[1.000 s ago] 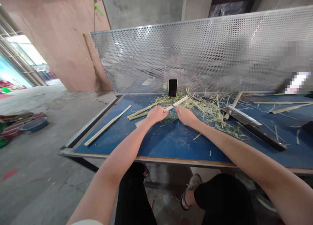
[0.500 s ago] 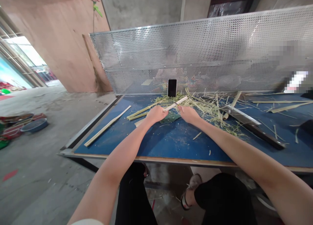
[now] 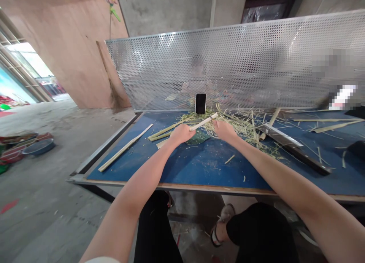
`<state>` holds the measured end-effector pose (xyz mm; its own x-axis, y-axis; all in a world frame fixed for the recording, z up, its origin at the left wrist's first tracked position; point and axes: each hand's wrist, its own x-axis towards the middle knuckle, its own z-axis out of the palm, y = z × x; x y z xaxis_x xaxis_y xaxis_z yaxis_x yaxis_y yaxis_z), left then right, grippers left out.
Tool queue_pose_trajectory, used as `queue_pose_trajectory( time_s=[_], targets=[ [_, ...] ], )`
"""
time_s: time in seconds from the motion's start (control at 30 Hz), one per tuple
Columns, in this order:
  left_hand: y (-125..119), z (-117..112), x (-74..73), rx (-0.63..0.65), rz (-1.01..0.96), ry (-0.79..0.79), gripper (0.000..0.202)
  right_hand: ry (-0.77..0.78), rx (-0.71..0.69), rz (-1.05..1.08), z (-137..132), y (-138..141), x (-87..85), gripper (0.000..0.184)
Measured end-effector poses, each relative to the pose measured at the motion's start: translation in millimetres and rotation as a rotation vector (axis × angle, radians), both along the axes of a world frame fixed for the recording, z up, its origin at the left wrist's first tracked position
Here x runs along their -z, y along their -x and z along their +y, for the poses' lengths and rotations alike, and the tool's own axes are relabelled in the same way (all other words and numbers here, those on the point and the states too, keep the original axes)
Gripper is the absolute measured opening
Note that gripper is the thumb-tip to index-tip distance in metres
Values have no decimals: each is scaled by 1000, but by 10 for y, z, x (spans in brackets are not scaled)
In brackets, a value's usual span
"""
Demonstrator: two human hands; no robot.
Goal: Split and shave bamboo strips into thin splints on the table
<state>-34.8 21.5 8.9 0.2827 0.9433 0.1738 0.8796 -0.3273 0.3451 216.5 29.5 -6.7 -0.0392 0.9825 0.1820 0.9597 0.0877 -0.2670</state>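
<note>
My left hand (image 3: 181,134) is closed around the near end of a pale bamboo strip (image 3: 202,123), which slants up and away to the right. Against the strip's far part lies the thin dark blade of a small knife (image 3: 212,118); its handle is hidden in my closed right hand (image 3: 225,130). Beneath the strip is a dark green piece of material (image 3: 203,137). Beyond and to the right spreads a heap of pale green shavings (image 3: 242,126). Several strips, such as a long bamboo piece (image 3: 125,148), lie on the left.
The blue table (image 3: 188,168) has a perforated metal panel (image 3: 228,65) along its back. A phone (image 3: 200,103) stands upright before the panel. To the right lies a large knife (image 3: 299,152) with a dark handle. Basins (image 3: 40,145) sit on the floor at left.
My right hand and the small knife have moved a little to the right along the strip, toward its far end. My left hand stays about where it was.
</note>
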Motion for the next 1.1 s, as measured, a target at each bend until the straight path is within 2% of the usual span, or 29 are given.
queue_pose_trajectory(
  time_s=[0.13, 0.27, 0.67, 1.1],
  targets=[
    [2, -2, 2, -7, 27, 3, 45, 14, 45, 34, 43, -110, -10, 64],
    [5, -4, 3, -6, 31, 3, 43, 17, 53, 43, 30, -98, -11, 64],
    [-19, -17, 4, 36, 28, -16, 51, 43, -137, -31, -176, 237, -12, 62],
    [-14, 14, 25, 30, 29, -33, 50, 31, -64, 21, -72, 87, -19, 66]
  ],
)
